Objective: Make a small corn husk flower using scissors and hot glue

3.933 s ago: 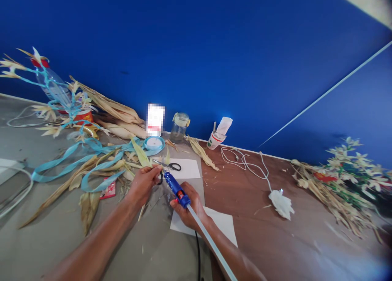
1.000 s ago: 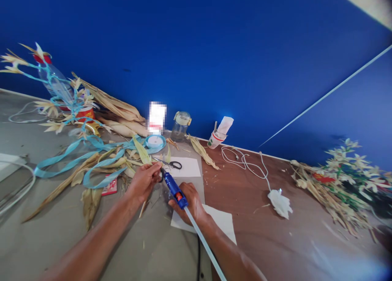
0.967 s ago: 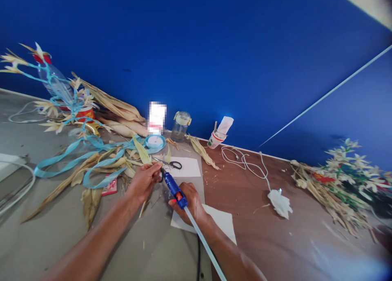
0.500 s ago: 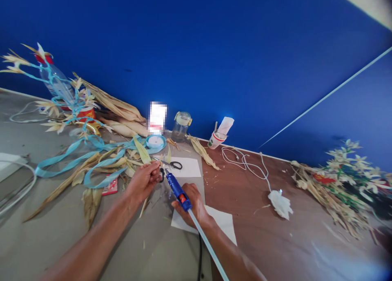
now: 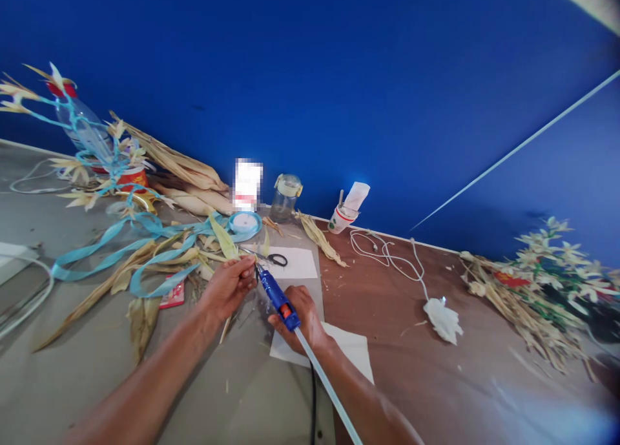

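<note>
My right hand (image 5: 305,319) is wrapped round a blue glue gun (image 5: 277,296), with a long pale glue stick (image 5: 324,382) sticking out of its back end. The nozzle points up and left, close to the fingertips of my left hand (image 5: 231,283). Those fingers are pinched together; whatever small piece they hold is too small to make out. Just beyond the nozzle, scissors with black handles (image 5: 278,259) lie partly on a white sheet (image 5: 303,263). Light blue ribbon (image 5: 167,264) and dry corn husks (image 5: 116,267) spread to the left of my left hand.
A ribbon spool (image 5: 245,223), a clear jar (image 5: 285,196) and a paper cup (image 5: 341,219) stand along the blue wall. At left is a plastic bottle (image 5: 84,125) behind husk flowers. A white cable (image 5: 387,258), crumpled tissue (image 5: 443,321) and husk flower bunch (image 5: 547,270) lie at right.
The glue gun in my right hand has moved slightly up and left, bringing its nozzle nearer my left fingertips. My left hand stays pinched in about the same place.
</note>
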Demonstrator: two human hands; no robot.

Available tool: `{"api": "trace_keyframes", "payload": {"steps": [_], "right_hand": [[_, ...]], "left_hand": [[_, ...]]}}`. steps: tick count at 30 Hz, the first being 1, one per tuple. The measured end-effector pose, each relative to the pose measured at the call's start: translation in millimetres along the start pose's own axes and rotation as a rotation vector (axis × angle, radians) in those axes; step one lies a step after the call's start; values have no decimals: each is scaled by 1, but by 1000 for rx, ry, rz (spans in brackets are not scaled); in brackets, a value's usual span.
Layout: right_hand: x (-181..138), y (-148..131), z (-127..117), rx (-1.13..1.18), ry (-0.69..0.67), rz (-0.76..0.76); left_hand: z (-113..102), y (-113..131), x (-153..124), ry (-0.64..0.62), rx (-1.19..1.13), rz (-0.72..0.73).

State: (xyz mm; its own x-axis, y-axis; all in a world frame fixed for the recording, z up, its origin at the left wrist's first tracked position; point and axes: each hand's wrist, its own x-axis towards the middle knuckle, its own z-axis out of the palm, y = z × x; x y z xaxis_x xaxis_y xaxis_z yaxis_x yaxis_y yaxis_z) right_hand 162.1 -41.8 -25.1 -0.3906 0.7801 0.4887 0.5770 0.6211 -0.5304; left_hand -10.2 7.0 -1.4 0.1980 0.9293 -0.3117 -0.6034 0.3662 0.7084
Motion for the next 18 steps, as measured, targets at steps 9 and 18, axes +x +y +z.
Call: {"api": "trace_keyframes", "payload": {"steps": [9,18], "right_hand": [[0,1,1,-16,3,-8],[-2,4,4,-42,-1,-26]], "left_hand": [[0,0,-1,-1,-21,-18],[-1,1,-1,-28,-8,-26]]}}
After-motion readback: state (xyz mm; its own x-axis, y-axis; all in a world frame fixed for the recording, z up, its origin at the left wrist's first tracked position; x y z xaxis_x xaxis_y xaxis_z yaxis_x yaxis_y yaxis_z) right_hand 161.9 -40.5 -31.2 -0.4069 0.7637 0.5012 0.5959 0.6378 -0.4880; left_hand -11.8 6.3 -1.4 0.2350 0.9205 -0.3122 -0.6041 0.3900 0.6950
